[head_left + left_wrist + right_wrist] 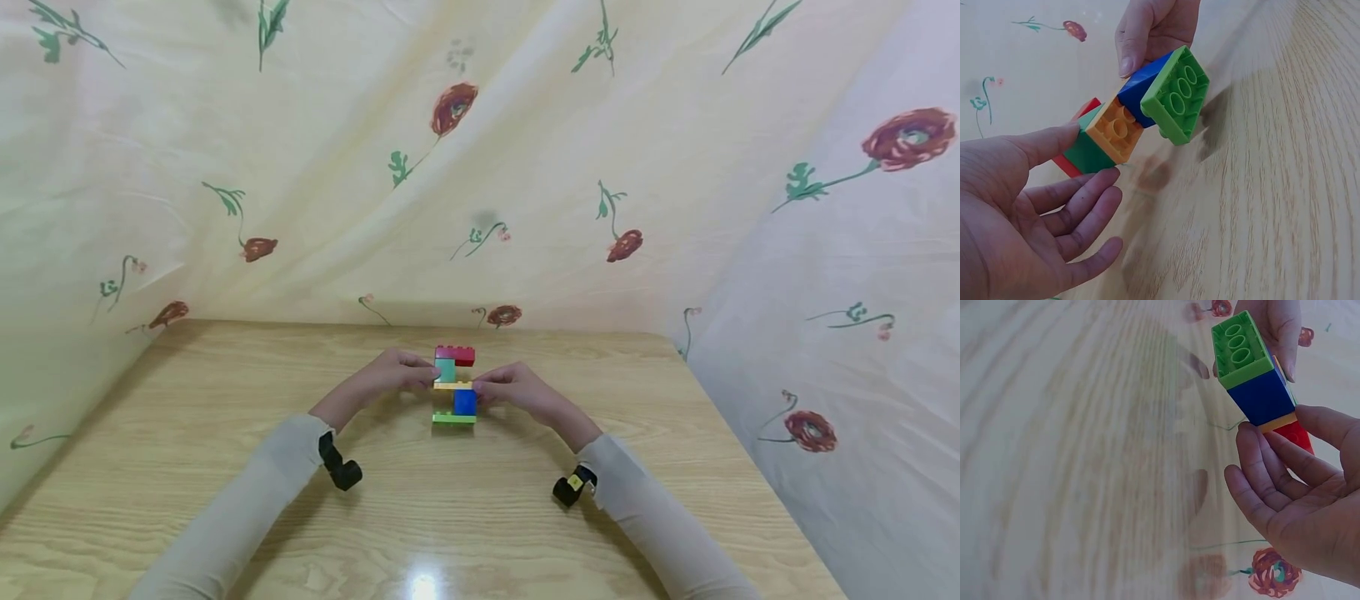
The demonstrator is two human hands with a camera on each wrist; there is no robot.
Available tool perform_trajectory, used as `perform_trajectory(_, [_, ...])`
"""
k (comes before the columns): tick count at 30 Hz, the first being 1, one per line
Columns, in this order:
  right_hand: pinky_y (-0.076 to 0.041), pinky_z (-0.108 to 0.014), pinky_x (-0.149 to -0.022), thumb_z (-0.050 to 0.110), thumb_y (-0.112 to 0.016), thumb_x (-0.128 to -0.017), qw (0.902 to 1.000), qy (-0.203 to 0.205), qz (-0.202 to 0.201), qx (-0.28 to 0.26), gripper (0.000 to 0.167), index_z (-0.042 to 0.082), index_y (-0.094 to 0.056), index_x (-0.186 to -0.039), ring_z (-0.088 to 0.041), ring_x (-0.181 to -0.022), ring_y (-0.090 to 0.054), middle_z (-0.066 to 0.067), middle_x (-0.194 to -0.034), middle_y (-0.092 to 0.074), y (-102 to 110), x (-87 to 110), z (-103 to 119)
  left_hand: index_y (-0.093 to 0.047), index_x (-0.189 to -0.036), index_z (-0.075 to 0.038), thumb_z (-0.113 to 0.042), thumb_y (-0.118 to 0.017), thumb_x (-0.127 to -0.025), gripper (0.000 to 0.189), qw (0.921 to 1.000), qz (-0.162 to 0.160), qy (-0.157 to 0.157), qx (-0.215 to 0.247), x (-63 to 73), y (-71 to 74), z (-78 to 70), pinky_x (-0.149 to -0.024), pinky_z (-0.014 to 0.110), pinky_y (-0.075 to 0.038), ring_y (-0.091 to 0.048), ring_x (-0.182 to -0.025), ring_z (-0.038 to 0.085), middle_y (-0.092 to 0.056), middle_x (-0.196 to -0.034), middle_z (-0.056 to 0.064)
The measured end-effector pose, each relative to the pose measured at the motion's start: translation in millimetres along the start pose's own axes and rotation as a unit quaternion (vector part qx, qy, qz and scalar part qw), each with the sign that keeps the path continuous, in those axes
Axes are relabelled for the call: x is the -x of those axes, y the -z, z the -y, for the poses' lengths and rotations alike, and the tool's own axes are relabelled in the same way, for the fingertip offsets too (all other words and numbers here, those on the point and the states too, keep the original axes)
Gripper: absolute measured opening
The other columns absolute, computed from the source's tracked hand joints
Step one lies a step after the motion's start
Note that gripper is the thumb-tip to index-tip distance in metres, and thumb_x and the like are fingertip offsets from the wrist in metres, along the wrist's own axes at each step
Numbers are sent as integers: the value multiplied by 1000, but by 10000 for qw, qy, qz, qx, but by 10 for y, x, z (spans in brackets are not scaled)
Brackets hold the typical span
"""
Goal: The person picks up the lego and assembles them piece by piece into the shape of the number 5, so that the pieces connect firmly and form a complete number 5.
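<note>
Both hands hold one stack of toy building bricks above the table. From the top it runs red brick (454,356), teal-green brick (446,371), orange brick (453,386), blue brick (465,402) and lime-green brick (453,419). The teal and blue bricks sit at opposite ends, so the stack zigzags. My left hand (395,372) pinches the teal-green brick between thumb and fingertips. On the other side my right hand (516,387) pinches near the orange and blue bricks. The lime brick's hollow underside with its round tubes faces both wrist cameras.
The wooden table (450,508) extends around the hands, its far edge meeting a hanging flowered cloth (337,167). More of that cloth hangs at the left and right. Black wrist cameras (347,475) are strapped to both sleeves.
</note>
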State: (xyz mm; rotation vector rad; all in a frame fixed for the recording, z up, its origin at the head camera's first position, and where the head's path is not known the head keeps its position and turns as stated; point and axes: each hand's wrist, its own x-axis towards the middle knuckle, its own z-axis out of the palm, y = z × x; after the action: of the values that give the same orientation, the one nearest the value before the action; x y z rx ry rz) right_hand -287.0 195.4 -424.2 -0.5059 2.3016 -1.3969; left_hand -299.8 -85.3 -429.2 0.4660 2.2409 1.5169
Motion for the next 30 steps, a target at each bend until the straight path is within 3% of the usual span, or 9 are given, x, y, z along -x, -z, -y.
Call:
perform_trajectory(11, [-59,-38,-93,27,-61,-103,9998,-129,88,141,34,3,-72,-124,-19,-97,-70,-13,-120,-74,-30,-76,-6,-68,-129,-5,-40,-65,-99,47,9991,45,332,-250,-13,46,30,-99,44,-55,-69,-111,27,-72,-125,13])
perform_trajectory(18, [-58,-34,-90,27,-60,-104,9993,-193,240,192,34,2,-70,-124,-18,-96,-69,-13,-116,-74,-47,-125,-19,-66,-131,0,-37,-66,-99,48,9988,63,479,-111,-21,75,53,-97,41,-56,-70,-109,25,-70,-127,16])
perform_trajectory(30, [-55,-30,-87,29,-58,-105,9986,-424,194,264,34,3,-71,-123,-18,-94,-68,-9,-108,-75,-102,-166,21,-65,-131,3,-36,-66,-99,49,9986,106,511,-35,-54,105,124,-100,42,-55,-69,-113,28,-68,-130,19])
